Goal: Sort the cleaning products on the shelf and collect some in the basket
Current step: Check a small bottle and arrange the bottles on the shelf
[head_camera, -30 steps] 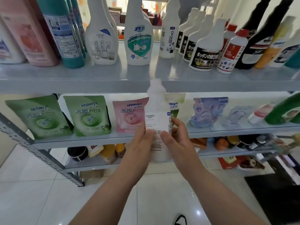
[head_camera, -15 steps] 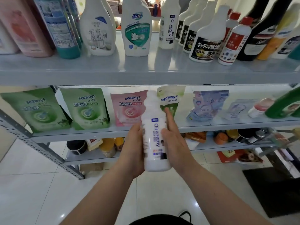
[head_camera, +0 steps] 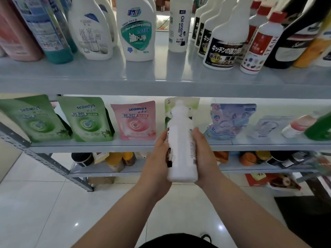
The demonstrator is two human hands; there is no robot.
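Observation:
I hold a tall white bottle (head_camera: 180, 140) upright in front of the middle shelf, its plain side toward me and its label turned left. My left hand (head_camera: 158, 158) grips its left side and my right hand (head_camera: 204, 158) grips its right side. A matching white "Oil enemy" bottle (head_camera: 180, 25) stands on the top shelf (head_camera: 161, 76). No basket is in view.
White, teal, pink, black and red-capped bottles line the top shelf. Green pouches (head_camera: 87, 120), a pink pouch (head_camera: 134, 120) and a blue pouch (head_camera: 231, 120) stand on the middle shelf (head_camera: 89, 145). Jars and packets sit on the bottom shelf. A dark mat (head_camera: 304, 219) lies on the tiled floor.
The bottle has turned between my hands: its "Oil enemy" label faced me half a second ago and now points left. Earlier it was higher, near the top shelf edge.

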